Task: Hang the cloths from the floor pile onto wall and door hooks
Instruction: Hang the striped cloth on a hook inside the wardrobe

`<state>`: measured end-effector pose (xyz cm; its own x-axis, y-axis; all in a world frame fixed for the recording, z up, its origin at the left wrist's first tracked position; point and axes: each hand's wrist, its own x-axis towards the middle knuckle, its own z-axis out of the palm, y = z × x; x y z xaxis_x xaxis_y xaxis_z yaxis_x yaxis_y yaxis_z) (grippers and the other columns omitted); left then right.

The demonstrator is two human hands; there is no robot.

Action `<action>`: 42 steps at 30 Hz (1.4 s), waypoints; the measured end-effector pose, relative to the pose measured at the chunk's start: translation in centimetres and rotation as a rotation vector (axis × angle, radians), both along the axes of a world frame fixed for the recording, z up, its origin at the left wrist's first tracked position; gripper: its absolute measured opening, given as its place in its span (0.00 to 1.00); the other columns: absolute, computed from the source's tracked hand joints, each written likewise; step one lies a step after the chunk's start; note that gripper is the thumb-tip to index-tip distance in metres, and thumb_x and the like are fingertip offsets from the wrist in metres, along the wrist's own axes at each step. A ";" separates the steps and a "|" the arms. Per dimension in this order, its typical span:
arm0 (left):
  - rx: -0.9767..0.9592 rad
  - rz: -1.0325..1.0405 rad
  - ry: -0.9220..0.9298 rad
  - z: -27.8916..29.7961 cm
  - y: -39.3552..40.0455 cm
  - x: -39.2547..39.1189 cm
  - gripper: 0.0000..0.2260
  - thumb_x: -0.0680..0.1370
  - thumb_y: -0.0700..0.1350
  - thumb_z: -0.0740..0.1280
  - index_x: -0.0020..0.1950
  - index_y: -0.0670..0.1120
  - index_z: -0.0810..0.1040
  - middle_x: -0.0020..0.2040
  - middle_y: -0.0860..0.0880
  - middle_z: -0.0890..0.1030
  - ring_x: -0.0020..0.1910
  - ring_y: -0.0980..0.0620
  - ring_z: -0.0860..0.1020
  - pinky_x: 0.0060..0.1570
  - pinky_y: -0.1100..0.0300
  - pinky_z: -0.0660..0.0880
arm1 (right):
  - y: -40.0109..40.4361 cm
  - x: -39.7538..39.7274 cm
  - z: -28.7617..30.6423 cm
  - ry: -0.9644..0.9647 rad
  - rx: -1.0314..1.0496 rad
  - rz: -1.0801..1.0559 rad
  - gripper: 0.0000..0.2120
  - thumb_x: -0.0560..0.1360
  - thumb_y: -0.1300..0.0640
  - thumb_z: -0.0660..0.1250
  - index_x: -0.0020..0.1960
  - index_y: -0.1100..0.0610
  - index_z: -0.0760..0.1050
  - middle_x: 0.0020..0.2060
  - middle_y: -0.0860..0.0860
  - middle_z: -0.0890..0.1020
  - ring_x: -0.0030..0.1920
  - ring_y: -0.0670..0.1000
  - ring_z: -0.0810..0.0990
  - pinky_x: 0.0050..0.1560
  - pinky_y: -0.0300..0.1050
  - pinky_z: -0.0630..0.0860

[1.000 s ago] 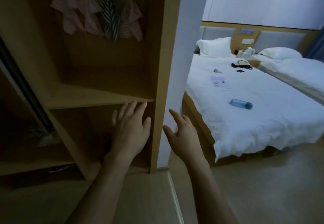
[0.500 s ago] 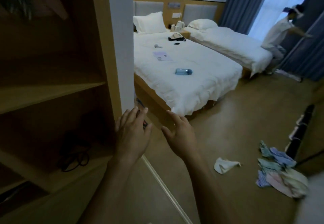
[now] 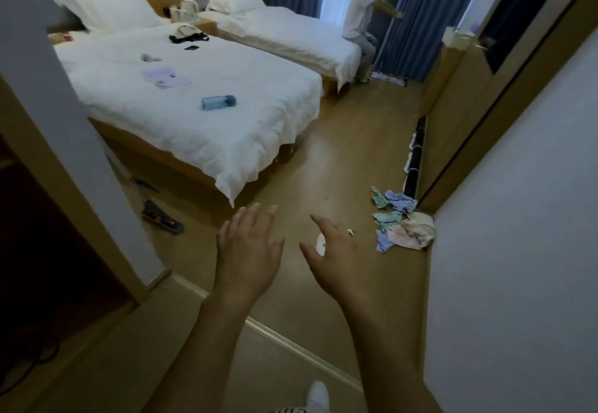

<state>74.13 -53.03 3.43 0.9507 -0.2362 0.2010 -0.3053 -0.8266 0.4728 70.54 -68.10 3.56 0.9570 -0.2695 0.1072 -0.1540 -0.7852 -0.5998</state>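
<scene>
Between hangings, left hand (image 3: pixel 247 251) and right hand (image 3: pixel 336 251) both empty, fingers spread; next, probably, reaching to two o'clock for the cloth pile (image 3: pixel 401 222) on the floor (image 3: pixel 323 170).

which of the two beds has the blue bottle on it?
The nearer bed, left of the view. The blue bottle lies on its side on the white cover, along with papers and a bag. The far bed by the curtains carries only a pillow.

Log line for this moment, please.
left hand: open, empty | right hand: open, empty | cloth pile: on floor by wall, untouched | stage: approaching pile
</scene>
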 end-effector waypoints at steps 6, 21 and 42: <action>0.031 -0.108 -0.017 0.3 -7.5 1.7 0.24 0.81 0.55 0.60 0.76 0.55 0.61 0.76 0.51 0.63 0.76 0.50 0.58 0.73 0.49 0.56 | -7.4 -0.1 -0.1 0.008 0.023 -0.107 0.27 0.76 0.48 0.65 0.74 0.47 0.63 0.69 0.48 0.69 0.68 0.48 0.67 0.65 0.43 0.65; 0.148 -0.291 0.030 -0.8 -30.1 5.6 0.23 0.81 0.57 0.57 0.76 0.59 0.58 0.78 0.52 0.57 0.78 0.48 0.51 0.74 0.44 0.48 | -28.7 1.3 -1.4 0.030 0.043 -0.289 0.27 0.77 0.49 0.65 0.74 0.49 0.64 0.72 0.49 0.68 0.71 0.47 0.64 0.69 0.41 0.61; 0.227 -0.646 0.110 -4.9 -53.0 21.2 0.25 0.80 0.58 0.58 0.77 0.58 0.58 0.78 0.51 0.58 0.77 0.47 0.54 0.74 0.45 0.52 | -47.0 10.6 -3.6 0.173 0.098 -0.614 0.25 0.78 0.51 0.64 0.74 0.48 0.64 0.69 0.52 0.70 0.68 0.53 0.69 0.66 0.46 0.66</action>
<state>95.34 -105.98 -1.50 0.6174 -0.7866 -0.0101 -0.7298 -0.5775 0.3659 81.12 -115.09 -0.04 0.6270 -0.7741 -0.0874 -0.6584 -0.4667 -0.5905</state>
